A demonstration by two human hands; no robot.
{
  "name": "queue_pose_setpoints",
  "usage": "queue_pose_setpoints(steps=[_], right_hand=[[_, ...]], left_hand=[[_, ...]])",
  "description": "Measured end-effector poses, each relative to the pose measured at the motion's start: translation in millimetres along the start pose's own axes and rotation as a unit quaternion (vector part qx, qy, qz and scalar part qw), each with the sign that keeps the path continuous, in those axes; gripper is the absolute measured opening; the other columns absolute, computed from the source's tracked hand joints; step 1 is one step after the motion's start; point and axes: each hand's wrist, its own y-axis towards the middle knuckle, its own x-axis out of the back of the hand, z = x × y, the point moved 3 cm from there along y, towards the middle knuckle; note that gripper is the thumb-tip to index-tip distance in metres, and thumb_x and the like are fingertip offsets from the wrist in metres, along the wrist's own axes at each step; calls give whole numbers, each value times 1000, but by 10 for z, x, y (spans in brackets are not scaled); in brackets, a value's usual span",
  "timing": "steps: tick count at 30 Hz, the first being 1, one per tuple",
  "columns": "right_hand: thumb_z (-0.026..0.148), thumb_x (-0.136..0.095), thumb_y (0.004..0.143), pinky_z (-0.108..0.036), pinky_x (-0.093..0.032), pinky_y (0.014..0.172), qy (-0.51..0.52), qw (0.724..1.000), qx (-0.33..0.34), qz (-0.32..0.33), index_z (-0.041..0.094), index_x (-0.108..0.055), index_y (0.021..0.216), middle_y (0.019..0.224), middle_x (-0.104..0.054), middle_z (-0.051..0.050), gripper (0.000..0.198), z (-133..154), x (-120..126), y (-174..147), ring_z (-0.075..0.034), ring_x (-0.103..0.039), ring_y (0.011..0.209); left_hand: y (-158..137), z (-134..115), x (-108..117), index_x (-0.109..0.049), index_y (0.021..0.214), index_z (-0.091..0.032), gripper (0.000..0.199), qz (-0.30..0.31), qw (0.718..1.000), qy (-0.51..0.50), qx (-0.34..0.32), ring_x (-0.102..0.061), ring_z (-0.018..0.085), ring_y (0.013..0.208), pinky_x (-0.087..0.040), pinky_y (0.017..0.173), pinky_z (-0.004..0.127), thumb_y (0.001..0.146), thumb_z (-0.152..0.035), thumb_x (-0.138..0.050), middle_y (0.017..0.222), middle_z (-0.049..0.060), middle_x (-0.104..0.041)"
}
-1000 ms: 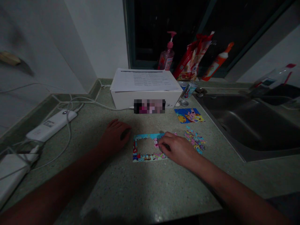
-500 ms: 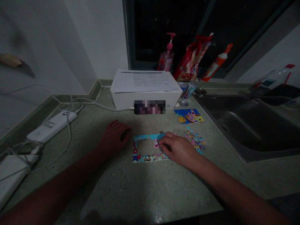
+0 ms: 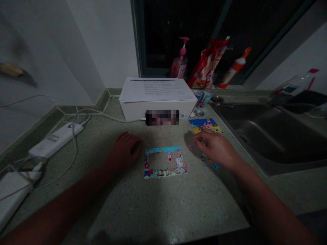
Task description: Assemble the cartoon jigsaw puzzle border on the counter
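Note:
A partly assembled jigsaw puzzle [image 3: 180, 162] with a cartoon picture lies flat on the counter, its border joined around an open middle. Inside that middle sits a pink cartoon-figure section [image 3: 170, 157]. My left hand [image 3: 126, 148] rests on the counter left of the puzzle, loosely curved with thumb and fingers apart, holding nothing. Over a pile of loose puzzle pieces [image 3: 209, 162] is my right hand [image 3: 216, 146], its fingertips drawn together; whatever they pinch is hidden. One pink puzzle piece [image 3: 190, 147] lies apart from the pile. Behind the right hand is a cartoon picture card [image 3: 201, 124].
A white box [image 3: 158, 106] with printed paper on top stands at the back, a phone [image 3: 162, 117] leaning against it. Cables and a white power bank [image 3: 56, 139] occupy the left. A can [image 3: 205, 99] stands near the steel sink [image 3: 255, 143] at right.
My right hand has moved from the puzzle's right side to over the loose pieces, uncovering a white-coated figure at the puzzle's right edge. My left hand stays in place.

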Motion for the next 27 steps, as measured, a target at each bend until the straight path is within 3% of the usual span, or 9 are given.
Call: queue_pose_setpoints(steps=[6, 13, 16, 21, 27], right_hand=[[39, -56, 100, -36, -57, 75, -38, 998, -53, 4, 22, -83, 102, 104, -84, -10, 31, -501, 202, 6, -24, -77, 81], [42, -60, 98, -38, -62, 84, -79, 989, -92, 85, 23, -87, 109, 108, -87, -12, 35, -967, 213, -89, -30, -82, 91], [39, -61, 98, -38, -62, 87, -76, 986, -96, 115, 23, -87, 110, 111, -87, -12, 33, -1021, 181, -113, -31, -82, 95], [33, -61, 99, -38, -60, 87, -78, 978, -73, 181, 23, -85, 96, 108, -86, -12, 26, -926, 101, -113, -31, -81, 98], [32, -67, 98, -36, -59, 90, -48, 979, -88, 178, 24, -84, 98, 104, -85, -10, 19, -848, 90, -105, -28, -79, 96]], left_hand=[[-3, 13, -9, -73, 117, -21, 21, 1, 1000, 3, -1, -75, 28, 115, -41, 129, 63, 105, -24, -56, 116, 8, -82], [4, 21, -4, -74, 116, -23, 23, -6, 1000, 0, 11, -75, 30, 115, -43, 128, 63, 103, -28, -55, 117, 9, -83], [6, 20, 1, -74, 115, -24, 23, -8, 1000, -6, 12, -76, 31, 113, -42, 128, 65, 103, -28, -55, 116, 9, -83], [1, 31, -8, -75, 114, -27, 24, -7, 1000, -5, 12, -77, 32, 111, -43, 128, 63, 102, -28, -53, 115, 8, -83], [-5, 55, -37, -74, 114, -27, 24, -10, 1000, -8, 9, -76, 30, 112, -43, 128, 63, 101, -29, -54, 115, 8, -83]])
